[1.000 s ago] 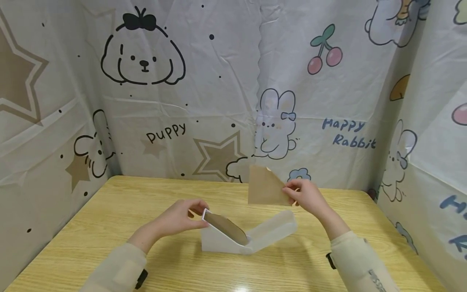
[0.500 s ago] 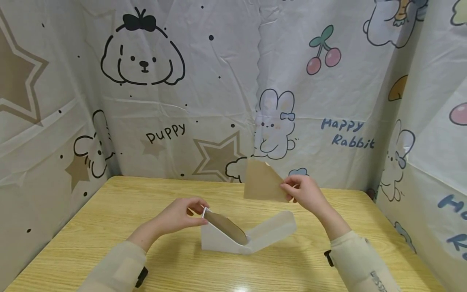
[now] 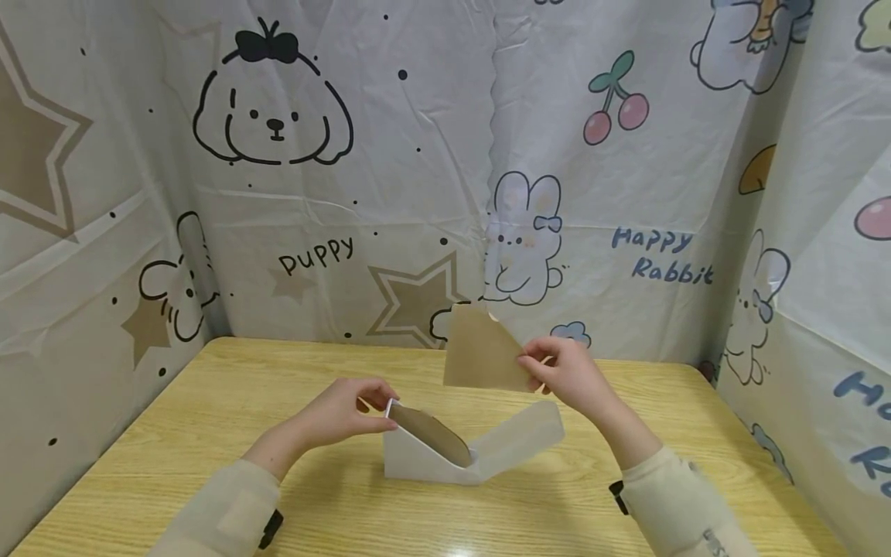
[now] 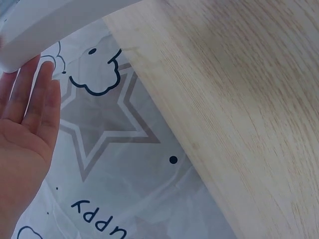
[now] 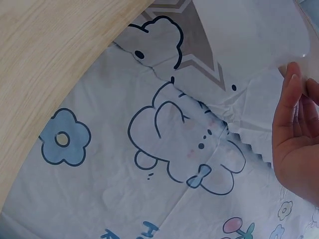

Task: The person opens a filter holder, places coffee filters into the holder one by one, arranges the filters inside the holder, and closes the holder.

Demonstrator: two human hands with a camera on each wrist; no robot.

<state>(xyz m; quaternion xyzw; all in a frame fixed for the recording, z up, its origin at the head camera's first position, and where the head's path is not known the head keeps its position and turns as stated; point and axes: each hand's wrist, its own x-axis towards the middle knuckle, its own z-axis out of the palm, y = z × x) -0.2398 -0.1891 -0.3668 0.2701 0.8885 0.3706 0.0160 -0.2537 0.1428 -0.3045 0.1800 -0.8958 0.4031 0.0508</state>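
A white box (image 3: 418,466) with a sloping open top stands on the wooden table, its translucent lid (image 3: 522,435) swung out to the right. Brown paper sheets (image 3: 433,435) lie inside, along the slope. At the box's tall left end, my left hand (image 3: 344,411) pinches the upper edge, thumb on the near side and fingers behind. In the left wrist view its fingers meet the white wall of the box. My right hand (image 3: 567,370) pinches a flat piece of brown paper (image 3: 483,352) by its slanted right edge, raised above and behind the box.
The wooden table (image 3: 209,433) reaches back to a white cloth (image 3: 418,193) printed with cartoon animals, stars and words. More of this cloth hangs at the left and right sides.
My right hand has moved left with the brown paper, rising a little and then sinking slightly. The left hand and the box have stayed in place.
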